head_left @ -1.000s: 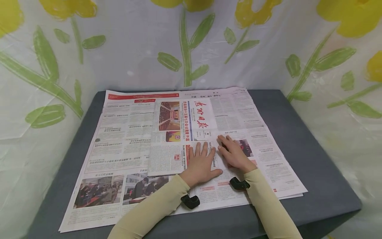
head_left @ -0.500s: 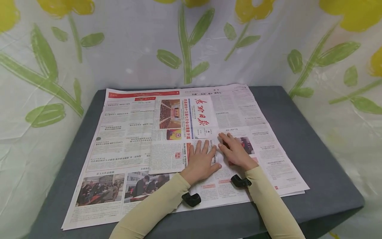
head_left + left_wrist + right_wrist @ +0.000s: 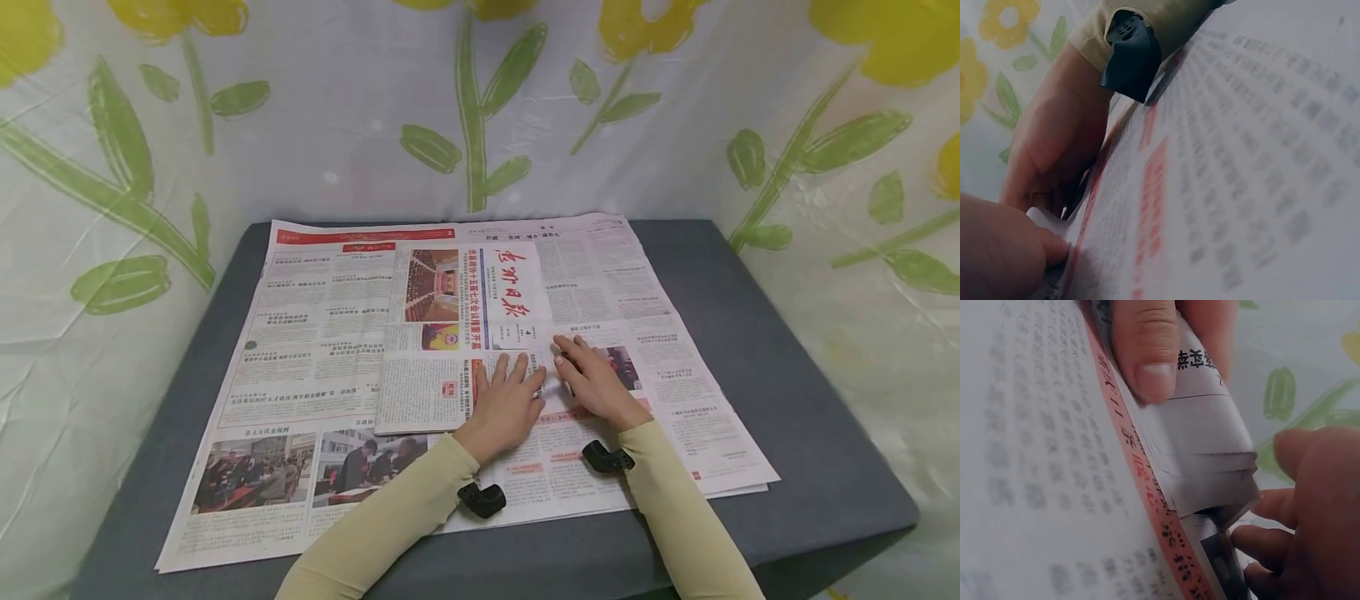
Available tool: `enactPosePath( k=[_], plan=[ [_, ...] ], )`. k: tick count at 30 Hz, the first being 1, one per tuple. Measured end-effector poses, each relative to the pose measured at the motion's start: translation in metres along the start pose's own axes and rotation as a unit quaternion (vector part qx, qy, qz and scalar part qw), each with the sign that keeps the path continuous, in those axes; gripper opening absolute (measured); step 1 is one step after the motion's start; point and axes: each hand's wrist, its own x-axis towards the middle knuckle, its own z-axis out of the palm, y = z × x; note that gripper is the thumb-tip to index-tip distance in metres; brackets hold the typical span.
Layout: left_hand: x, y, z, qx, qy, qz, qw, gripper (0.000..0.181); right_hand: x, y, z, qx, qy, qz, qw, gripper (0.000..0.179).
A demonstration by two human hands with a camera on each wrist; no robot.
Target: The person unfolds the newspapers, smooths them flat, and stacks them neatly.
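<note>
A folded newspaper (image 3: 420,392) with a red masthead lies on a wider spread of open newspaper sheets (image 3: 300,333). My left hand (image 3: 501,412) rests on its near right part, fingers spread. Its thumb lies against the folded layers (image 3: 1204,431), seen close up in the right wrist view, where their edge bulges up off the sheet. Just beyond that edge sits my right hand (image 3: 600,387), fingers bent loosely, knuckles up. Whether its fingertips touch the folded newspaper cannot be told. The left wrist view shows both hands close together beside the paper edge.
Under the sheets is a table with a dark grey cover (image 3: 810,467), its front edge near the forearms. A pale curtain (image 3: 345,125) with yellow flowers and green leaves surrounds it at the back and sides. Each wrist wears a black camera (image 3: 482,500).
My left thumb has drawn in from pointing outward toward the fingers, against the folded newspaper's right edge. My right hand has barely moved. The head view has shifted slightly.
</note>
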Motion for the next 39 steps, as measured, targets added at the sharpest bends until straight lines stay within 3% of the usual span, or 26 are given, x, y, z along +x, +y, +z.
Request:
enactPosePath(
  k=[8, 16, 21, 24, 28, 33, 35, 39],
  plan=[
    [0.001, -0.003, -0.007, -0.07, 0.019, 0.002, 0.9974, 0.045, 0.0, -0.001, -0.001, 0.018, 0.009, 0.002, 0.9998, 0.05],
    [0.002, -0.006, -0.009, -0.072, 0.022, 0.003, 0.9971, 0.043, 0.0, -0.001, -0.001, 0.021, 0.011, 0.0, 0.9997, 0.05],
    [0.001, -0.014, -0.014, -0.121, 0.061, 0.021, 0.9905, 0.042, 0.0, 0.0, -0.001, 0.024, 0.016, -0.001, 0.9996, 0.05],
    [-0.002, -0.022, -0.02, -0.197, 0.095, 0.019, 0.9755, 0.042, 0.001, 0.0, 0.0, 0.025, 0.018, -0.001, 0.9995, 0.05],
    [-0.008, -0.032, -0.034, -0.289, 0.14, -0.012, 0.9469, 0.043, 0.0, 0.002, 0.0, 0.026, 0.019, 0.004, 0.9995, 0.05],
    [-0.018, -0.043, -0.059, -0.333, 0.2, -0.049, 0.9202, 0.043, 0.0, 0.003, 0.0, 0.03, 0.02, 0.005, 0.9993, 0.05],
    [-0.024, -0.048, -0.071, -0.36, 0.227, -0.067, 0.9027, 0.042, 0.001, 0.002, 0.0, 0.035, 0.02, 0.002, 0.9992, 0.05],
    [-0.039, -0.066, -0.095, -0.44, 0.253, -0.096, 0.8561, 0.043, 0.001, 0.0, -0.001, 0.049, 0.019, 0.002, 0.9986, 0.052]
  ],
)
